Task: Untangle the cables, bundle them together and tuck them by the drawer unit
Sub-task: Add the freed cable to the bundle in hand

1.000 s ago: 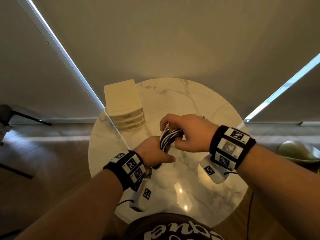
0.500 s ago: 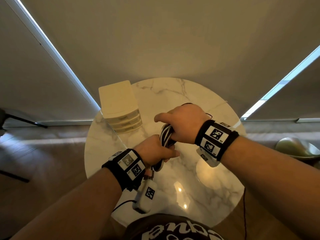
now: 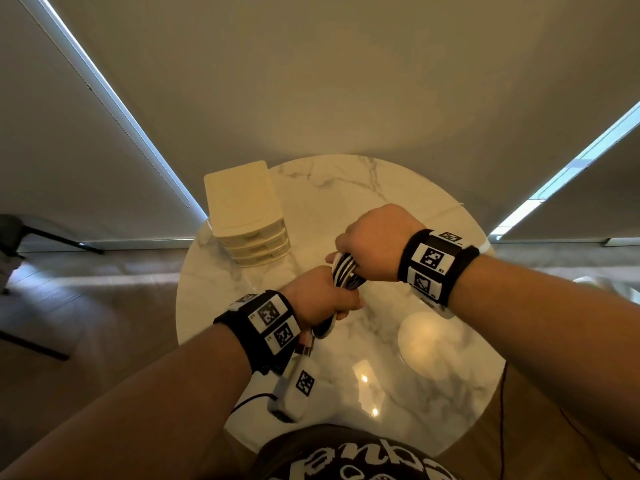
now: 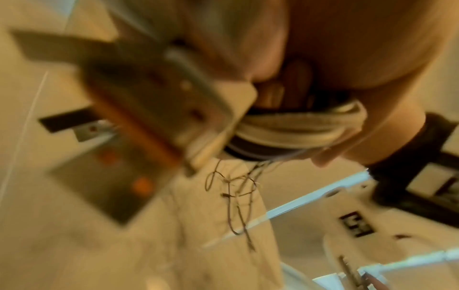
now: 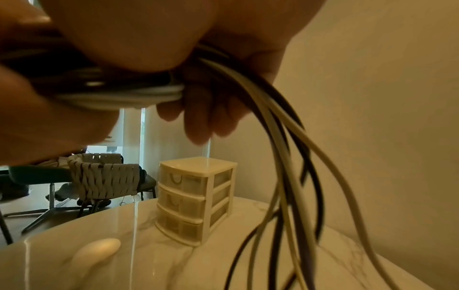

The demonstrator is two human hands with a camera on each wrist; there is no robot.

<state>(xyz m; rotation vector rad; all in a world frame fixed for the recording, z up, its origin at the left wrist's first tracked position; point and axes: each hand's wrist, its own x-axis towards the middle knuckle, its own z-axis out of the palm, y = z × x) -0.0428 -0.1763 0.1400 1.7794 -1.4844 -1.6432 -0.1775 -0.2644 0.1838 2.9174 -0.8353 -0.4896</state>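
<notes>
Above the middle of the round marble counter (image 3: 398, 202), both hands hold one bundle of black and white cables (image 3: 344, 271) clear of the surface. The left hand (image 3: 317, 296) has its grip clenched round the lower end of the bundle, where a loop of cable pokes out below the fist. The right hand (image 3: 375, 242) has its grip wrapped over the upper end, knuckles up, just beyond the left hand and touching it at the cables. In the right wrist view, loose black and white strands (image 5: 285, 157) spill from under the right hand's fingers (image 5: 198, 117) and hang down toward the counter. The left wrist view is blurred; it shows coiled white and dark cable (image 4: 293, 127) pressed in the palm.

A cream drawer unit (image 3: 247, 216) with three drawers stands at the far left edge of the counter, apart from the hands and the bundle. Both wrists wear black bands with square black-and-white markers (image 3: 433, 258).
</notes>
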